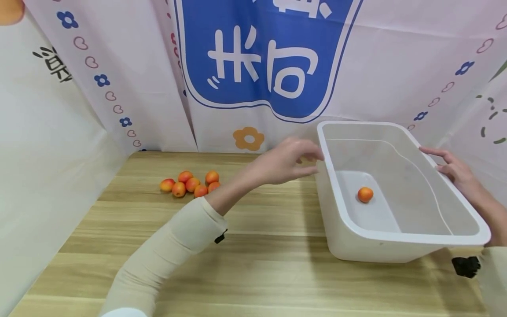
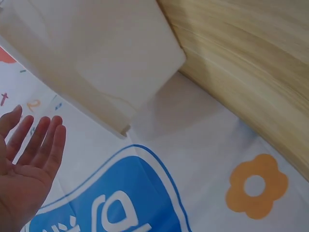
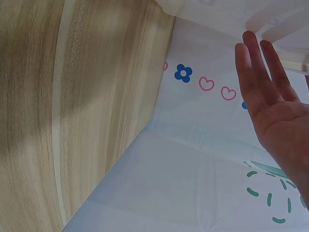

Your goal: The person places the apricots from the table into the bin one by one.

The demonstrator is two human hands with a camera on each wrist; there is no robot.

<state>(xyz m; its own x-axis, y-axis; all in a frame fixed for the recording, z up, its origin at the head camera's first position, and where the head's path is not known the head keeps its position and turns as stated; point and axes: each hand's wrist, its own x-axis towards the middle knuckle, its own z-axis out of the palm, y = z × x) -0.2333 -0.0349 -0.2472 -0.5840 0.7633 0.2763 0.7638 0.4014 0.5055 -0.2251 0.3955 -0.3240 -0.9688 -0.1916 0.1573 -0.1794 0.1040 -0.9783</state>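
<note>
Taking the white tub (image 1: pixel 362 246) as our landmark, we start well to its left, where a cluster of small orange-red fruits (image 1: pixel 192 184) lies on the wood-grain surface (image 1: pixel 253 264). We count seven, most of them touching or just beside a neighbour; the nearest ones sit close against the outline of the left forearm in the head view, so some may be hidden from us. Nearer the tub, a cream sleeve (image 1: pixel 178 237) leads to the left hand (image 1: pixel 287 162), which is just beside the tub's left rim. It is released: the fingers are relaxed, and the left wrist view shows us a bare palm. Whether its fingertips touch the rim, we cannot tell. Behind the tub and to its left, we see a white cloth (image 1: pixel 222 127) printed with a blue panel (image 1: pixel 253 94) and an orange flower (image 1: pixel 248 138). Inside the tub, one more fruit (image 1: pixel 365 194) rests on the floor, well apart from the walls. At the tub's right side, the right hand (image 1: pixel 457 171) rests its fingers on the rim; the right wrist view shows us those fingers stretched out along the outer wall, not clenched. Below that wrist, near the tub's front right corner, we see a black strap (image 1: pixel 466 267).
</note>
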